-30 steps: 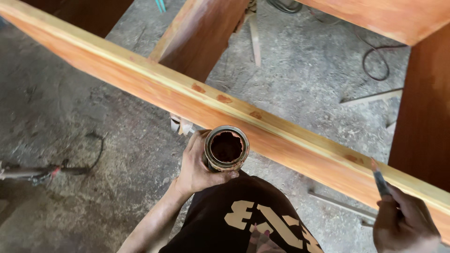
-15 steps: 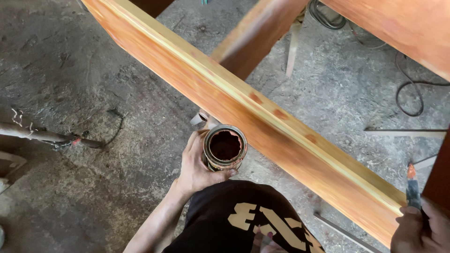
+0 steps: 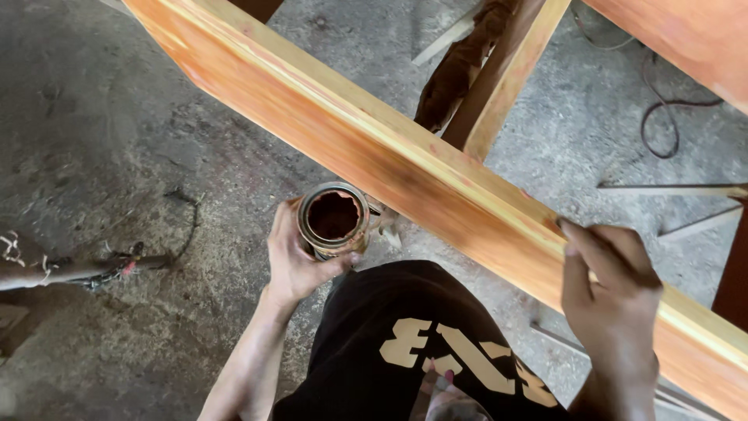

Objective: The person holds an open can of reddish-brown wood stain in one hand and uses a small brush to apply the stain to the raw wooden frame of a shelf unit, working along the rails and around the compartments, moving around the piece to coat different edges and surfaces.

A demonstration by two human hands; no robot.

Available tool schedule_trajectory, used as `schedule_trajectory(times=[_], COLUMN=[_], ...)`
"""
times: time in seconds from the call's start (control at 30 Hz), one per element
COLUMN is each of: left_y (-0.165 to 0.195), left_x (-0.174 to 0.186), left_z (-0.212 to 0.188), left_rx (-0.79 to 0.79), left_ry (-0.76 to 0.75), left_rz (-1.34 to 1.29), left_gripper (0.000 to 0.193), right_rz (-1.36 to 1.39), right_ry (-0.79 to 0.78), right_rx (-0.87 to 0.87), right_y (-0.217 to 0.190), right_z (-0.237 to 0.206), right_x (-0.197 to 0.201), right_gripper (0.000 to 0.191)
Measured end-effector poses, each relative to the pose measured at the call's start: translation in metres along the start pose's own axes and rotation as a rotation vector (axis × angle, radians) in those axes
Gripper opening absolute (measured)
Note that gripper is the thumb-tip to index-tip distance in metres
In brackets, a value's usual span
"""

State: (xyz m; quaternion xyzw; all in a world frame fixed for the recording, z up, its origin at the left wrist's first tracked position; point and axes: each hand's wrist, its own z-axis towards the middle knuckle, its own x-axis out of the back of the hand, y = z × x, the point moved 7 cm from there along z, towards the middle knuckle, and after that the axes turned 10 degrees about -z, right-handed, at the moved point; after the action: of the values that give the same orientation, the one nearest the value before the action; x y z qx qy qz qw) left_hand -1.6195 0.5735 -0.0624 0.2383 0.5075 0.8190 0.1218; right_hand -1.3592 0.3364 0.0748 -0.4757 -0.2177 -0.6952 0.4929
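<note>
My left hand [image 3: 292, 261] grips a round tin can [image 3: 333, 217] from the side, holding it upright just below a long orange-stained wooden beam [image 3: 374, 148]. The can's inside is coated dark brown. My right hand [image 3: 612, 292] rests on the beam's pale top edge at the right, with its fingers closed together. The thin brush seen in it earlier is hidden under the fingers now. Below the beam are my black shorts [image 3: 405, 343] with a tan print.
A second stained beam [image 3: 506, 70] runs off from the long one toward the top, with a dark brown piece [image 3: 460, 66] beside it. On the concrete floor lie a dark cable [image 3: 662, 117], thin wood strips [image 3: 678, 187] and a rusty rod [image 3: 70, 269] at the left.
My right hand has moved up from the lower right corner onto the beam's top edge. The view has shifted right along the beam. The can stays held in my left hand.
</note>
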Motion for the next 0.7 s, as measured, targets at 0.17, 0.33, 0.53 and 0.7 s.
schedule_trajectory(times=[0.17,0.33,0.53,0.7], left_y=[-0.015,-0.029,-0.038,-0.032], left_x=[0.022,0.030,0.033,0.034], left_z=[0.014,0.015,0.011,0.016], left_rx=[-0.002,0.055,0.096,0.047], left_ry=[0.013,0.084,0.104,0.097], left_rz=[0.008,-0.034,-0.101,-0.100], left_gripper=[0.081,0.083,0.081,0.081], right_rz=[-0.037,-0.091,0.038,-0.048], right_ry=[-0.057,-0.078,-0.219,-0.215], right_rx=[0.034,0.079,-0.053,0.016], right_y=[-0.032,-0.053,-0.037,-0.027], right_z=[0.037,0.049,0.050,0.051], right_x=[-0.028,-0.046,-0.048,-0.049], right_gripper=[0.028,0.032,0.028,0.026])
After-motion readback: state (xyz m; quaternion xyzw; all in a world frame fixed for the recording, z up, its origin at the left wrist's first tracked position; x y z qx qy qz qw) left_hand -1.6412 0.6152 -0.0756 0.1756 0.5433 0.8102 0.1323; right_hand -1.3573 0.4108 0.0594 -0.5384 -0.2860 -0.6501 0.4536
